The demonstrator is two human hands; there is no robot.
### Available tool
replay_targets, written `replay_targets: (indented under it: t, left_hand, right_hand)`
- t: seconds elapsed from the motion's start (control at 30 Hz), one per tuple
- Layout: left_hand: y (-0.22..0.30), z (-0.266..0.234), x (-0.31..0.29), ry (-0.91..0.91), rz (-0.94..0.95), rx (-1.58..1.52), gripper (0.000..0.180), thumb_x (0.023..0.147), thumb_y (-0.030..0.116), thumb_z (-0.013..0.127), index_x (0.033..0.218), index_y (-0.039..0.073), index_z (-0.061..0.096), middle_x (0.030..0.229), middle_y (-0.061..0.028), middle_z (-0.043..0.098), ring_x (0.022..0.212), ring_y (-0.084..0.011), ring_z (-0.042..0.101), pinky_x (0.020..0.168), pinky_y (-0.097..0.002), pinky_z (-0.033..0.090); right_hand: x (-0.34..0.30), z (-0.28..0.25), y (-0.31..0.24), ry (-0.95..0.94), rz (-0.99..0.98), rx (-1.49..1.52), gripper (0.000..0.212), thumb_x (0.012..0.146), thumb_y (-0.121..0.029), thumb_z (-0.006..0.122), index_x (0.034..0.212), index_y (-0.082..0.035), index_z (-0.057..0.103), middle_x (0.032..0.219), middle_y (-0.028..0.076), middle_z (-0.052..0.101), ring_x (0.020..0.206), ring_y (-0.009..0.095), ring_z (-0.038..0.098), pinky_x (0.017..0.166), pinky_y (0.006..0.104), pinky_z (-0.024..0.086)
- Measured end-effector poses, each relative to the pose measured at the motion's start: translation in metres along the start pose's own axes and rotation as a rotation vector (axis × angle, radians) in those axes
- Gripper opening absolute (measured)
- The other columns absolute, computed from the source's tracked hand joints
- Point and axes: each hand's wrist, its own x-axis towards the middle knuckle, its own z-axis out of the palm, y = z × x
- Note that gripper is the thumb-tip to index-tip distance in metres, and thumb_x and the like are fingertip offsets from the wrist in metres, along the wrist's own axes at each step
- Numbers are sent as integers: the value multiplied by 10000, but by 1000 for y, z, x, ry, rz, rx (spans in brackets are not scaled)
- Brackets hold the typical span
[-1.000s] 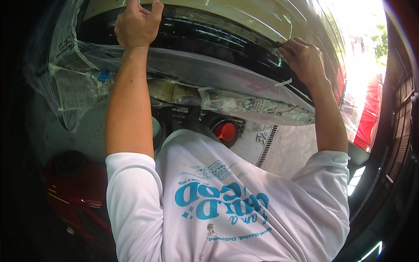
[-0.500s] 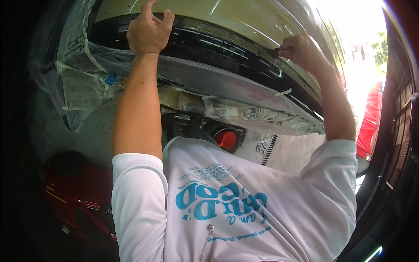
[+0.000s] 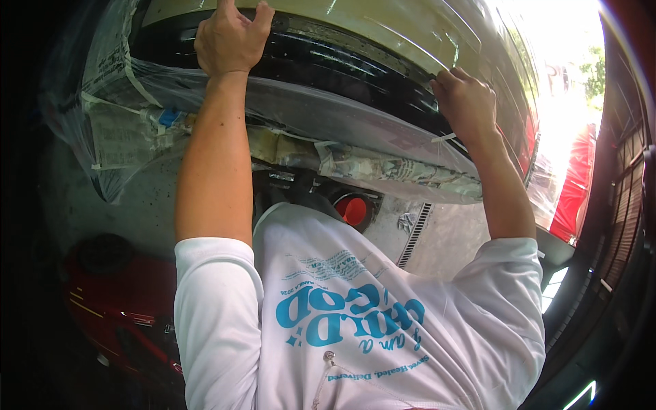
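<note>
Beside the creased, see-through plastic sheet [image 3: 111, 181], the left hand [image 3: 231, 44] stays put over the glossy, curved black band [image 3: 321, 61], thumb and fingers parted. A rough, mottled grey strip [image 3: 342, 39] runs between that band and the smooth olive panel [image 3: 355, 15], which spans the top of the view; crumpled newsprint [image 3: 396, 164] hangs below. The right hand [image 3: 468, 102] has shifted toward the white tape [image 3: 443, 137], its curled fingers apparently closed on the dark tool, exposed half a second ago and now hidden.
</note>
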Motion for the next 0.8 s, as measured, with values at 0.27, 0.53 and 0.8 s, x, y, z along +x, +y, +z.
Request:
replay_targets:
  t: [0.27, 0.53, 0.8]
  left_hand:
    - [0, -1, 3, -53, -19, 12, 512, 865, 509, 717, 1263, 185, 702, 756, 38, 706, 816, -275, 734, 769, -469, 565]
    - [24, -19, -1, -104, -24, 29, 496, 870, 324, 720, 1277, 48, 657, 891, -171, 728, 908, -395, 692, 839, -530, 530]
    - [10, -6, 0, 0, 3, 134, 482, 877, 367, 697, 1252, 66, 661, 856, -149, 734, 880, -395, 703, 834, -537, 535]
  right_hand:
    - [-2, -16, 39, -83, -5, 129, 231, 972, -255, 699, 1115, -79, 744, 1032, 127, 736, 952, 383, 725, 822, 481, 580]
    - [-63, 50, 23, 233, 233, 409, 360, 1044, -232, 623, 1365, -74, 661, 1172, 196, 712, 986, 406, 716, 856, 454, 573]
    - [-56, 43, 5, -43, 480, 740, 404, 1085, -259, 539, 1419, -33, 564, 912, 188, 704, 790, 318, 700, 759, 419, 549]
